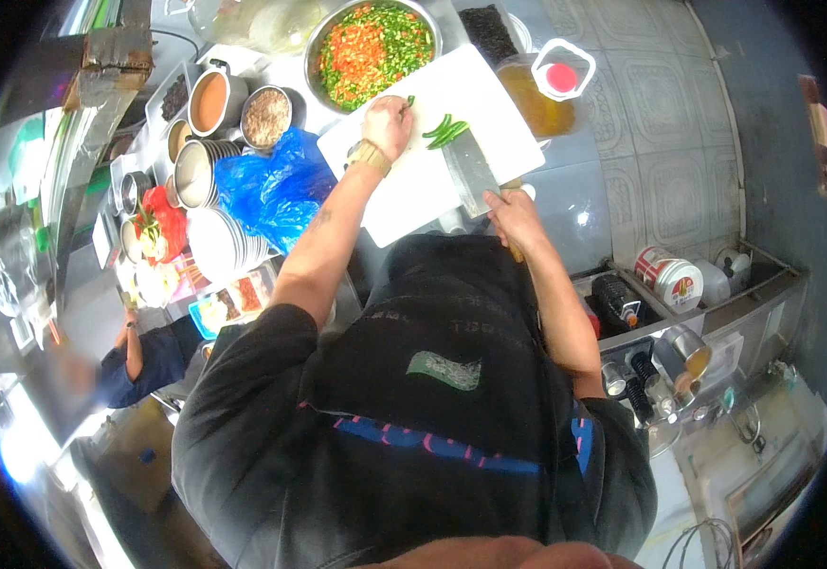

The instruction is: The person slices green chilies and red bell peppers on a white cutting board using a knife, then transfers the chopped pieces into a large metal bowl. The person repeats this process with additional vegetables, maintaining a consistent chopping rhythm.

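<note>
A white cutting board [413, 188] lies tilted before me. My right hand [515, 215] grips a wide-bladed cleaver [469, 169], its blade flat over the board with the tip end against several green pepper strips [446, 131]. Near the board's upper left edge is my left hand [388, 124], fingers curled, with a small green piece at its fingertips; whether it pinches that piece is too small to tell. Beyond the board stands a large metal bowl [311, 67] of chopped green and orange-red vegetables.
Left of the board are a blue plastic bag [278, 185], stacked white plates [221, 245] and a pot of orange-brown sauce [211, 103]. A container of yellowish liquid [541, 107] stands right of it. Another person [139, 359] is at far left. Bottles and jars fill a metal rack at right.
</note>
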A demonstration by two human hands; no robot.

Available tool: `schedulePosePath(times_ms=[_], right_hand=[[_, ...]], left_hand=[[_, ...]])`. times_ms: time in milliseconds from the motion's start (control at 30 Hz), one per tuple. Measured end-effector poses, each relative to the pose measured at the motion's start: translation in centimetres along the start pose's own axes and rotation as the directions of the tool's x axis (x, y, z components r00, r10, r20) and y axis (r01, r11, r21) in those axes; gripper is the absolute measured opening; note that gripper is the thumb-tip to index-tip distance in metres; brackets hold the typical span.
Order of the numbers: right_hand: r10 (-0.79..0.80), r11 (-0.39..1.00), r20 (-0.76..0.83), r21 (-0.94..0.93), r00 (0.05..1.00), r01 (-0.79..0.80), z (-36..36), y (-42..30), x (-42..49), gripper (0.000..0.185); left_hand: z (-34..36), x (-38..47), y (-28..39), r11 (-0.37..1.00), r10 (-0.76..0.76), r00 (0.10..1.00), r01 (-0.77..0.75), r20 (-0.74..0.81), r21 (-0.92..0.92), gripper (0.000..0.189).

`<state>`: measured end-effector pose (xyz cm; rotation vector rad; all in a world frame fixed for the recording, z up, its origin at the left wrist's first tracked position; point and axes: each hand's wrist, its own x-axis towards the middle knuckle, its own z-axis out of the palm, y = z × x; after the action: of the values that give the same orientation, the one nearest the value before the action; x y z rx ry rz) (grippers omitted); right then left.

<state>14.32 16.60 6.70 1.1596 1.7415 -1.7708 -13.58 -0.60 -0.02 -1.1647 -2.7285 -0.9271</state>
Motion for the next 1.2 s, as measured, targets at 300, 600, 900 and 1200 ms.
schedulePosePath(times_ms=[300, 600, 900, 1200], right_hand=[[-0.084, 0.991, -0.332, 0.075, 0.939, 0.115, -2.8, 2.4, 1.9, 0.049], [-0.205, 0.971, -0.335, -0.187, 0.920, 0.149, -1.1, 6.0, 2.8, 0.055], [-0.169, 0.985, -0.324, -0.093, 0.931, 0.147, 0.9, 8.2, 2.7, 0.053], [-0.016, 0.998, -0.186, -0.058, 0.982, 0.005, -4.2, 7.2, -4.9, 0.051]], left_hand=[[2.5, -6.6, 11.2, 0.922, 0.352, 0.931, -0.328, 0.095, -0.204, 0.016], [3.4, -6.9, 10.2, 0.916, 0.386, 0.908, -0.356, 0.163, -0.183, 0.015], [2.6, -7.5, 9.4, 0.909, 0.366, 0.918, -0.318, 0.151, -0.268, 0.017], [3.6, -7.4, 9.8, 0.959, 0.252, 0.965, -0.239, 0.078, -0.150, 0.010]])
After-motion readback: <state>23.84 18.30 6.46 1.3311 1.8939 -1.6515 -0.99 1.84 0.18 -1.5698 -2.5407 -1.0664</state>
